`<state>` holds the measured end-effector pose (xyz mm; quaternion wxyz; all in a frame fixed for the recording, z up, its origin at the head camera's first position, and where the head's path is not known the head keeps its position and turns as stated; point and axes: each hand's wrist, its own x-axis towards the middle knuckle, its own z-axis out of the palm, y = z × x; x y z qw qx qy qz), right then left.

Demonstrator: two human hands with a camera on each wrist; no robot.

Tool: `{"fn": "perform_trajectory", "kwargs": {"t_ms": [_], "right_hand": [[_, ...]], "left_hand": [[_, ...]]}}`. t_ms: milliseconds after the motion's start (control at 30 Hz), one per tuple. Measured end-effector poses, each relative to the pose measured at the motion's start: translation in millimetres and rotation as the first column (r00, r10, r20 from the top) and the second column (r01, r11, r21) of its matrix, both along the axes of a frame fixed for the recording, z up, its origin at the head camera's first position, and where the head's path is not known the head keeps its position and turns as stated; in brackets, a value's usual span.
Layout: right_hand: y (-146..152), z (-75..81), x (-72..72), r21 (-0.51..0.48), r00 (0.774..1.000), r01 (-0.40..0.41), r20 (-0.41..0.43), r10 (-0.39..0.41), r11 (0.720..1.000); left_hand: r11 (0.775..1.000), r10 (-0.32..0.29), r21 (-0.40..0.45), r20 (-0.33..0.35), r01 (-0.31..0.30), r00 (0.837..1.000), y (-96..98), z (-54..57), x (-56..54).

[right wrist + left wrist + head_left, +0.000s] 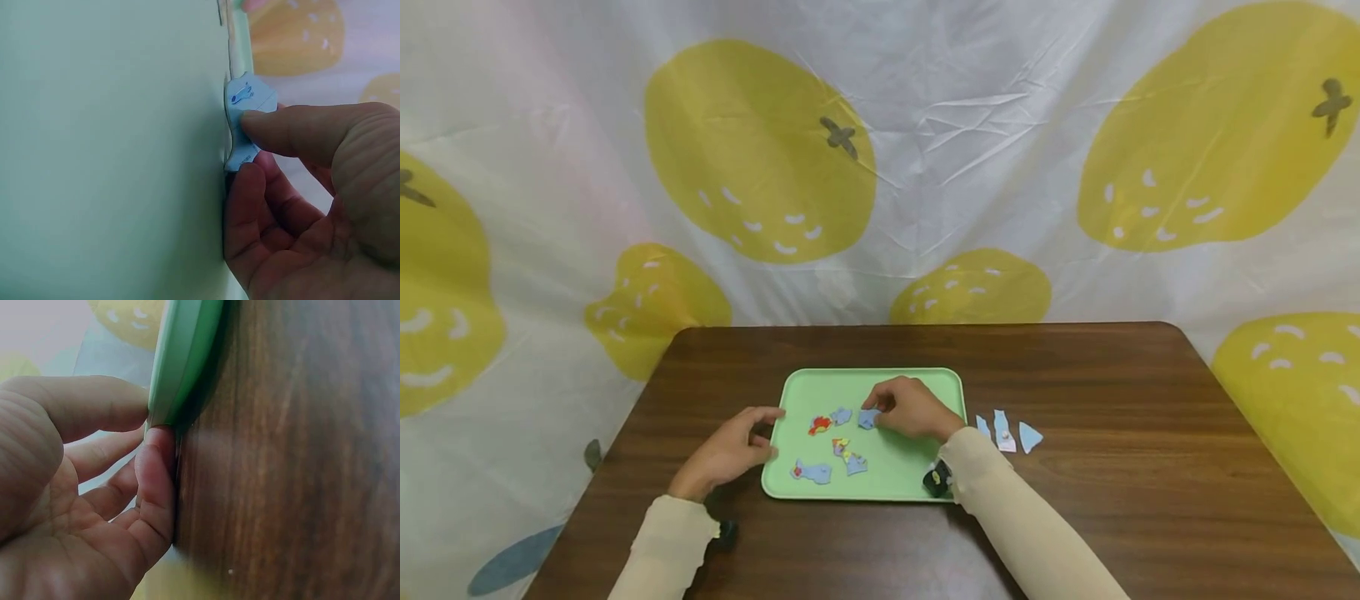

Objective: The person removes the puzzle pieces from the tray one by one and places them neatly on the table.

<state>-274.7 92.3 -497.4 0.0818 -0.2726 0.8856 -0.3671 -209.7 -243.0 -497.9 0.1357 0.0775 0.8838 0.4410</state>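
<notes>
My right hand (910,407) is over the light green tray (895,490), right of its middle. Its thumb lies on a light blue puzzle piece (244,100) with a small dark blue print, and the fingers bend in at the piece's edge. At the tray's left rim, my left hand (733,446) holds on with thumb and fingers; the fingertips meet the green rim (178,369) in the left wrist view. Left of the right hand lie a red piece (820,426) beside a blue piece (841,416), a yellow-and-blue pair (854,463) and a long blue piece (812,472).
Three pale blue pieces, among them a roughly triangular one (1029,437), lie on the brown wooden table (1112,500) right of the tray. A white curtain (970,167) with yellow fruit prints hangs behind the table. A black wrist device (937,479) sits by the right cuff.
</notes>
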Motion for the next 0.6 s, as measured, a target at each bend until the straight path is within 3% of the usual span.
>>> {"fn": "perform_trajectory", "kwargs": {"t_ms": [267, 467, 600], "right_hand": [[4.7, 1.1, -0.7, -0.063, 0.998, 0.022, 0.054, -0.019, 0.998], [11.2, 2.7, 5.8, -0.125, 0.993, 0.029, 0.118, -0.014, 0.992], [14.3, 6.2, 10.2, -0.137, 0.993, 0.044, 0.115, -0.028, 0.99]], "left_hand": [[1.0, 0.012, 0.002, 0.022, -0.012, 1.0, 0.1, 0.3, -0.6], [1.0, 0.013, -0.008, 0.025, -0.013, 1.0, -0.2, 1.9, 0.1], [1.0, 0.014, -0.016, 0.019, -0.014, 1.0, -0.3, 2.6, 0.0]]}}
